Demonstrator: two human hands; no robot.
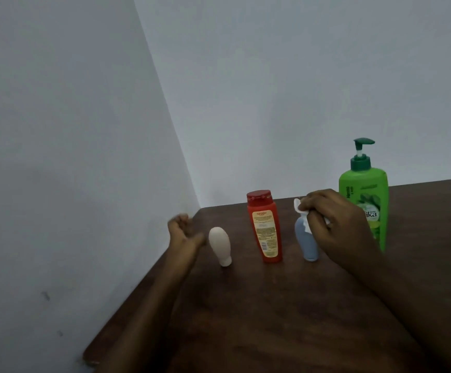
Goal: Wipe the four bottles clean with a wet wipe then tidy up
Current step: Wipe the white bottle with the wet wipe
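Right hand point(340, 224) pinches a crumpled wet wipe point(299, 208) against the top of the blue bottle point(306, 246), which stands near the table's point(273, 319) far edge between the red bottle point(266, 227) and green pump bottle point(367, 200). Its long axis is near vertical — cap down, rounded end up. Left hand point(184, 232), blurred, hangs loosely curled and empty by the cream bottle point(220, 246), so nothing steadies that narrow base; a sideways rub could tip it.
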